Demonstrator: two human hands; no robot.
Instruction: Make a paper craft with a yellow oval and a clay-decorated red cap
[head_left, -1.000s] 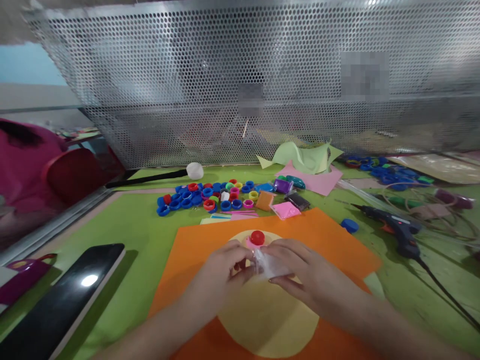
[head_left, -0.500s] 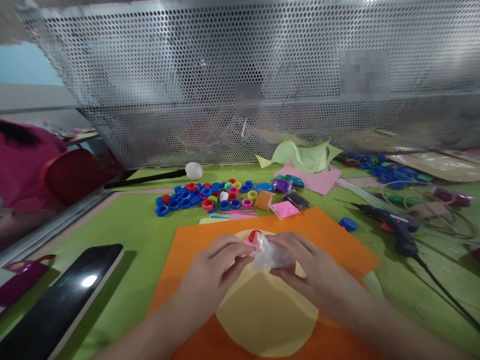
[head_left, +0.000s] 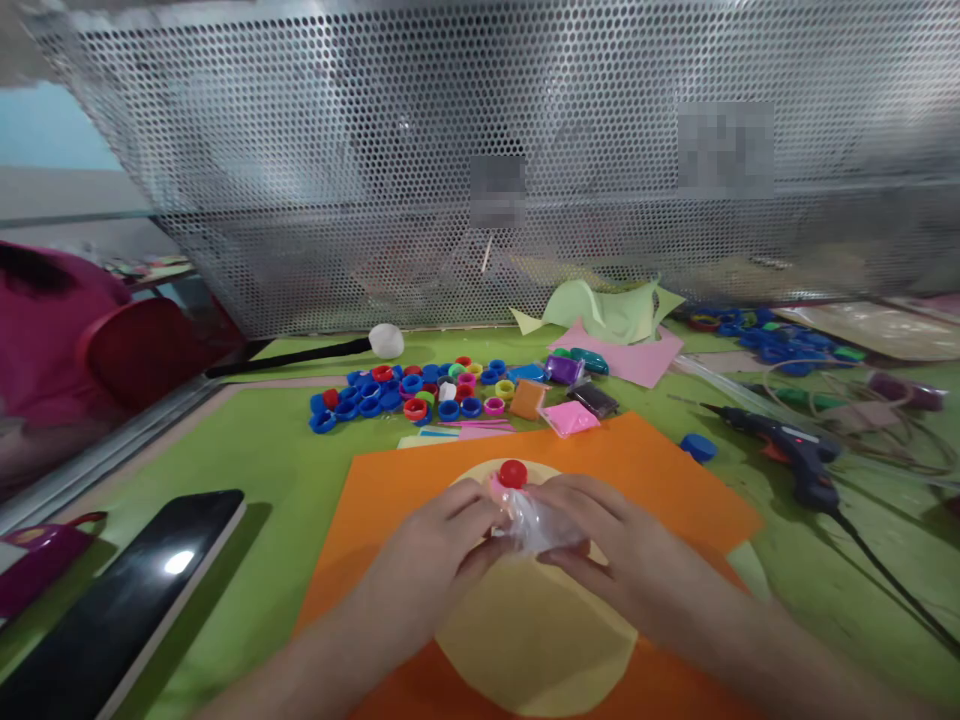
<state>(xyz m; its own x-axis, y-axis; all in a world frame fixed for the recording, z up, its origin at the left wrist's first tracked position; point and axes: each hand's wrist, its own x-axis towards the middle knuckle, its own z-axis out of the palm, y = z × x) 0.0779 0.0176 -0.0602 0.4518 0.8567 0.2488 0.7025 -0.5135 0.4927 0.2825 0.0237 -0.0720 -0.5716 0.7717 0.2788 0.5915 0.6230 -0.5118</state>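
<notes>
A crumpled clear plastic bag is held between my two hands, with a bit of something pink at its upper left. My left hand pinches the bag's left side, its fingertips partly hidden. On the other side, my right hand closes its fingers and thumb around the bag. A red bottle cap shows just beyond the bag, over the top of a pale yellow paper circle. That circle lies on an orange sheet beneath both hands.
Several bottle caps and coloured clay packets, a pink one nearest, lie beyond the sheet. A hot glue gun and a blue cap are at right. A phone lies left. A perforated metal panel stands behind.
Both hands and the plastic bag have shifted slightly down and closer together. More of the red cap now shows above the bag.
</notes>
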